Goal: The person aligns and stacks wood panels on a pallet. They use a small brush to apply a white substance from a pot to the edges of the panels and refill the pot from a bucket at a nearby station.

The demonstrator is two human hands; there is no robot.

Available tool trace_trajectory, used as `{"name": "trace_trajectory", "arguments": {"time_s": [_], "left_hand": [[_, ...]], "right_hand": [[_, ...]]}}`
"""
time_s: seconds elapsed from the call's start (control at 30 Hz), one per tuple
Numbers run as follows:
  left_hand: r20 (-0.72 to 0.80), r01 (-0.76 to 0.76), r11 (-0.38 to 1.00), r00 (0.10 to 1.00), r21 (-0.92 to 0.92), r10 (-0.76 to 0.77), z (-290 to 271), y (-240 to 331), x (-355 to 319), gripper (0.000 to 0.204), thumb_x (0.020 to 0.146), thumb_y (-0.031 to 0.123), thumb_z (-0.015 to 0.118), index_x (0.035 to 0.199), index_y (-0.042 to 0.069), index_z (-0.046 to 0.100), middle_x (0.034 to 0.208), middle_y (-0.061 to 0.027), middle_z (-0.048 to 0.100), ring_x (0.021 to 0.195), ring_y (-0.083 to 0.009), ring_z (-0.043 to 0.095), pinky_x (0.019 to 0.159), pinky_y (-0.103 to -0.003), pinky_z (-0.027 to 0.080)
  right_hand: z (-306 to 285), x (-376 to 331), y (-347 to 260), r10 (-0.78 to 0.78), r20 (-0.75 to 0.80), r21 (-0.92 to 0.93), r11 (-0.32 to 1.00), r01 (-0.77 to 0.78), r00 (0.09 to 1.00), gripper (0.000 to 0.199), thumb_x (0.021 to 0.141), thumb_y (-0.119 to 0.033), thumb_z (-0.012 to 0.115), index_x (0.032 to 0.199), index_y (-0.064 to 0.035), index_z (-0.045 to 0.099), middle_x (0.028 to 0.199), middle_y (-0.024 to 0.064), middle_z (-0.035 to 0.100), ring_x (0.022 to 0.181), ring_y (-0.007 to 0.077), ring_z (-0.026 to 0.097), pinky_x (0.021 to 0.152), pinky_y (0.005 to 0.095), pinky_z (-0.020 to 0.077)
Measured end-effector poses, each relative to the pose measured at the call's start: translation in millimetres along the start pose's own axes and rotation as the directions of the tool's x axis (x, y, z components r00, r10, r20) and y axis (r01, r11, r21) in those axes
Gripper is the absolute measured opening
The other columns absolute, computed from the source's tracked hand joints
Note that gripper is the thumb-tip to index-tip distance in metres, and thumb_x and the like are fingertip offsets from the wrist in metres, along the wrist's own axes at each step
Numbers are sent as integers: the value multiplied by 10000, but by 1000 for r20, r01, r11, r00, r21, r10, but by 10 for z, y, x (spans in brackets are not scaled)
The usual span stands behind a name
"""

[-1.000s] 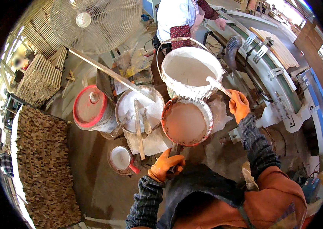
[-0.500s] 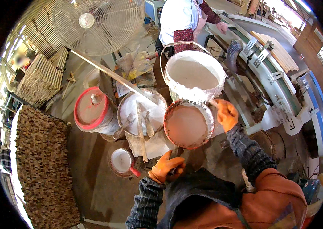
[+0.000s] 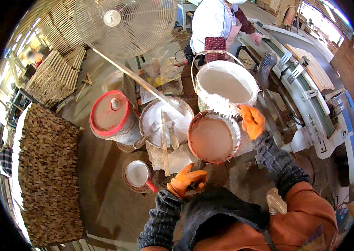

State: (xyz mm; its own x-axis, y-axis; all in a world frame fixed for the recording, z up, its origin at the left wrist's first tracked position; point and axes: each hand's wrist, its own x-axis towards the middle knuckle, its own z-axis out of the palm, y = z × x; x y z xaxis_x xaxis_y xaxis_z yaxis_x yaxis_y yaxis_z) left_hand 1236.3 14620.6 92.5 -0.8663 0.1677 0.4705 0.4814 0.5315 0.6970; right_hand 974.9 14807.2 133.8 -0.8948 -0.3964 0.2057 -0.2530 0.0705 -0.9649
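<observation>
My right hand (image 3: 253, 122), in an orange glove, is closed with its fingertips at the coated lip of a white bucket (image 3: 204, 102). Whatever those fingers hold is hidden. Just nearer stands a red-rimmed bucket (image 3: 210, 140) of pinkish-brown liquid, partly overlapped by the white one. My left hand (image 3: 187, 180), gloved too, hovers below that rim, thumb raised apart from its loosely bent fingers; nothing shows in it. Left of the buckets, a round tub (image 3: 148, 113) of white paste carries a wooden stick (image 3: 164, 144) and two spatula-like tools (image 3: 173, 137) across its edge.
A red-lidded bucket (image 3: 110, 113) and a small pot with a red handle (image 3: 137, 173) stand on the left. A large fan (image 3: 124, 21) and long wooden bar (image 3: 131, 77) are beyond. Another person (image 3: 214, 27) works beside a machine (image 3: 294, 83). Stacked wood (image 3: 49, 175) lines the left.
The whole view has shifted, so things sit farther right. My right hand has moved slightly up and left along the bucket's lip. My left hand keeps nearly the same pose.
</observation>
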Motion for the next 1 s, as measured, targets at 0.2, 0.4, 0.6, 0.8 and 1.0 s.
{"name": "trace_trajectory", "arguments": {"time_s": [0.2,0.4,0.6,0.8,1.0], "left_hand": [[131,186,963,978,-197,-162,-109,-57,-57,282,841,-13,608,1120,25,605,945,-102,620,746,-142,573,585,-264,497],[202,328,878,941,-348,-271,-111,-63,-112,295,863,7,595,1158,21,594,944,-116,616,761,-154,600,603,-276,518],[311,563,598,822,-571,-477,-126,-25,-102,232,938,74,505,1141,25,604,953,-123,597,734,-153,603,593,-271,506],[78,277,900,961,-336,-267,14,45,-108,240,869,28,578,1104,45,624,865,-96,604,715,-164,578,586,-289,490],[-70,30,999,997,13,-29,129,142,-100,370,744,22,713,1098,69,618,869,-66,675,729,-264,573,709,-378,474]], "right_hand": [[-12,412,-392,-4,198,-256,965,56,980,250,955,-228,566,1063,-31,678,806,18,629,553,78,483,504,237,397],[-282,400,-203,-222,298,-402,853,332,929,226,952,-214,541,1053,-78,690,688,18,599,538,91,522,516,269,438],[-418,59,-484,65,418,-412,902,126,906,243,968,-206,520,1034,-45,690,669,5,575,533,75,507,499,259,418],[-419,-262,-374,53,347,-386,918,91,936,192,938,-168,568,1007,-37,690,737,59,647,593,157,592,549,285,457],[-319,-361,-317,-84,445,-486,813,320,892,144,884,-144,617,977,-60,687,845,146,683,730,299,662,635,362,502]]}}
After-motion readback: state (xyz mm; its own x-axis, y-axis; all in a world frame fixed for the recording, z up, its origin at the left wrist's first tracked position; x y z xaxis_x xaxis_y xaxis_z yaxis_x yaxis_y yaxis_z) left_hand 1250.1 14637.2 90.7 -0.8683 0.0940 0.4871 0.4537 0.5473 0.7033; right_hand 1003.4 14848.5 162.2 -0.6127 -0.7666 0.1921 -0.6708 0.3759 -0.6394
